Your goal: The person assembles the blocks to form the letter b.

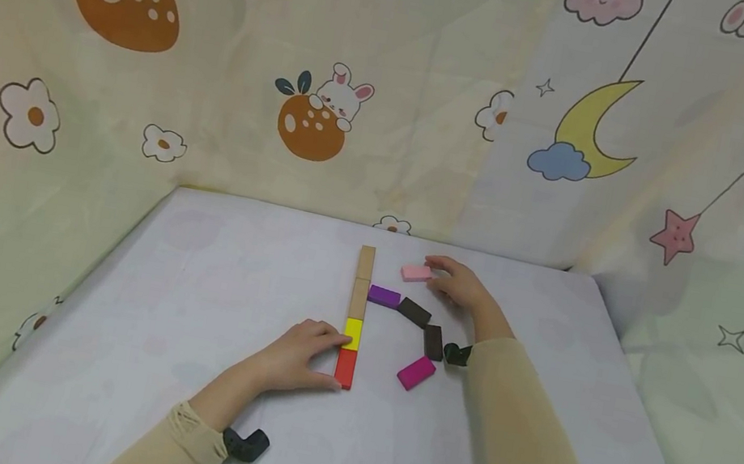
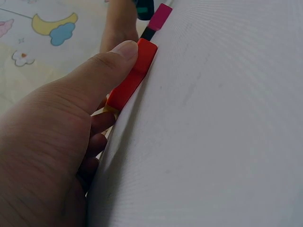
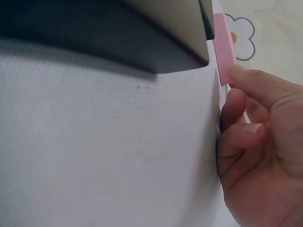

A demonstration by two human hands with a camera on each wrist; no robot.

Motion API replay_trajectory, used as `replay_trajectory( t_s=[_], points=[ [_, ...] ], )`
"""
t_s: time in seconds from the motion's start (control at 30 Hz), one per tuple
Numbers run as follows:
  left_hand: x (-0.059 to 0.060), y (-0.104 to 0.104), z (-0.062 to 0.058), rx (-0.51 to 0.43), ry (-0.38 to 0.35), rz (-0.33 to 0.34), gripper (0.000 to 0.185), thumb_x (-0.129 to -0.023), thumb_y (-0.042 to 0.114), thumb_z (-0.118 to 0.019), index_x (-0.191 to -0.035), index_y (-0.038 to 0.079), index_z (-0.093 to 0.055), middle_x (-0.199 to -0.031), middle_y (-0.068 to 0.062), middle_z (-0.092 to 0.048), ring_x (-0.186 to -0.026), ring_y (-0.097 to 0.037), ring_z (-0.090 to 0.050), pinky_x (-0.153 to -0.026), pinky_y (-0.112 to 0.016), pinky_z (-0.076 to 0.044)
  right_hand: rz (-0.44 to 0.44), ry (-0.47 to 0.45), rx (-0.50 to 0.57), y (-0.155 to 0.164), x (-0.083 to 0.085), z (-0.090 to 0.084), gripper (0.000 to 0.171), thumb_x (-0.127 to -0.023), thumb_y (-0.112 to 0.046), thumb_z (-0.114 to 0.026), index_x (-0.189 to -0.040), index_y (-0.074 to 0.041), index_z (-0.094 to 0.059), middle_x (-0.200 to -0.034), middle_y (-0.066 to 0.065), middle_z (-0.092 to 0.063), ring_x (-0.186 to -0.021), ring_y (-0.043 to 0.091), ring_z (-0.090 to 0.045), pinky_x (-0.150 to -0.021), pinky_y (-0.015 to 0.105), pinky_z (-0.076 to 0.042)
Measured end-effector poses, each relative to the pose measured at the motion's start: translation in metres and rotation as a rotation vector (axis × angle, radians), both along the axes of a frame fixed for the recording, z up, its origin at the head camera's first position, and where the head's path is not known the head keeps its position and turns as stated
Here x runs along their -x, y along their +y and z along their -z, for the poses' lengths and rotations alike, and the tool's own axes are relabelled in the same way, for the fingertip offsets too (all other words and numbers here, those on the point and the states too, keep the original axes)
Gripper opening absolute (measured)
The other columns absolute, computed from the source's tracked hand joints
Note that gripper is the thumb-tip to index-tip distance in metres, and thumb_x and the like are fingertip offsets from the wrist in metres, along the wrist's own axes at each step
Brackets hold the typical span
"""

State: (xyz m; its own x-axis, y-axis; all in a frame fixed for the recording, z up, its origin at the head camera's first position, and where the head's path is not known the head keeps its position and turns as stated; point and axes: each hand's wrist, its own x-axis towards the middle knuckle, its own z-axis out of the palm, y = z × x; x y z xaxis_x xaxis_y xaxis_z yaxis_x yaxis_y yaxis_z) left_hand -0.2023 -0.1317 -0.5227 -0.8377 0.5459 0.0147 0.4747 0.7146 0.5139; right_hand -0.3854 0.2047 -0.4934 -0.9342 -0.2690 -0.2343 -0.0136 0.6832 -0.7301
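In the head view, a straight row runs away from me: a red block, a yellow block and two tan wooden blocks. My left hand lies along its left side, thumb at the red block's near end and fingertip on the yellow block. The left wrist view shows the thumb on the red block. Near the table's back, my right hand pinches one end of a pink block. The right wrist view shows the thumb against the pink block, other fingers curled below.
A curve of blocks bends right from the row: a purple block, two dark blocks and a magenta block. Black wrist devices stick out from both sleeves. Printed cloth walls stand behind the white table.
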Motion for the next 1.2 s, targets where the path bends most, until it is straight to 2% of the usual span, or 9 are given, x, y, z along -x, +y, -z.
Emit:
replay_trajectory(
  t_s=[0.5,0.6,0.83,0.93,1.03,1.2],
  points=[
    [0.0001,-0.0001,0.0024,0.011,-0.013,-0.001,0.073,-0.08,0.061,-0.072,-0.144,0.033,-0.05,-0.134,0.007,-0.053,-0.127,-0.015,-0.044,-0.108,-0.04,-0.043,0.03,0.024,-0.018,-0.0043,-0.0023,0.0026,0.05,-0.098,-0.024,-0.06,-0.146,-0.026,-0.047,-0.147,0.001,-0.05,-0.09,0.023,-0.053,-0.081,0.035,-0.044],
    [-0.0005,0.0003,0.0014,0.013,-0.02,-0.006,0.074,-0.08,0.061,-0.072,-0.144,0.033,-0.049,-0.134,0.007,-0.053,-0.127,-0.015,-0.044,-0.108,-0.041,-0.044,0.042,0.022,-0.015,-0.0046,-0.0012,0.003,0.049,-0.098,-0.024,-0.061,-0.145,-0.026,-0.048,-0.145,0.001,-0.052,-0.088,0.022,-0.054,-0.079,0.035,-0.044],
    [-0.0008,0.0006,0.001,0.013,-0.02,-0.007,0.074,-0.08,0.061,-0.072,-0.144,0.033,-0.049,-0.134,0.006,-0.053,-0.127,-0.016,-0.044,-0.107,-0.041,-0.044,0.052,0.025,-0.002,-0.0063,-0.0016,0.0011,0.048,-0.097,-0.021,-0.061,-0.144,-0.024,-0.05,-0.141,0.002,-0.055,-0.072,0.019,-0.054,-0.065,0.03,-0.046],
    [-0.0006,0.0004,0.0016,0.011,-0.018,-0.006,0.074,-0.08,0.062,-0.072,-0.144,0.033,-0.049,-0.134,0.007,-0.053,-0.127,-0.015,-0.044,-0.107,-0.041,-0.044,0.053,0.032,-0.004,-0.0073,-0.0028,-0.0007,0.046,-0.097,-0.02,-0.062,-0.142,-0.022,-0.052,-0.14,0.004,-0.055,-0.072,0.017,-0.054,-0.064,0.028,-0.045],
    [-0.0005,0.0001,0.0016,0.011,-0.016,-0.006,0.074,-0.08,0.063,-0.071,-0.144,0.034,-0.049,-0.134,0.007,-0.053,-0.126,-0.015,-0.044,-0.107,-0.041,-0.045,0.047,0.047,-0.012,-0.0073,-0.0025,-0.0011,0.045,-0.096,-0.019,-0.062,-0.14,-0.02,-0.053,-0.14,0.007,-0.056,-0.077,0.018,-0.056,-0.067,0.028,-0.046],
    [-0.0006,0.0001,0.0011,0.012,-0.02,-0.008,0.075,-0.079,0.064,-0.071,-0.144,0.034,-0.049,-0.135,0.007,-0.052,-0.127,-0.015,-0.043,-0.106,-0.041,-0.045,0.036,0.096,-0.04,-0.0016,0.0007,0.0016,0.044,-0.095,-0.021,-0.064,-0.139,-0.019,-0.056,-0.141,0.007,-0.057,-0.095,0.021,-0.055,-0.076,0.027,-0.045]
  ],
)
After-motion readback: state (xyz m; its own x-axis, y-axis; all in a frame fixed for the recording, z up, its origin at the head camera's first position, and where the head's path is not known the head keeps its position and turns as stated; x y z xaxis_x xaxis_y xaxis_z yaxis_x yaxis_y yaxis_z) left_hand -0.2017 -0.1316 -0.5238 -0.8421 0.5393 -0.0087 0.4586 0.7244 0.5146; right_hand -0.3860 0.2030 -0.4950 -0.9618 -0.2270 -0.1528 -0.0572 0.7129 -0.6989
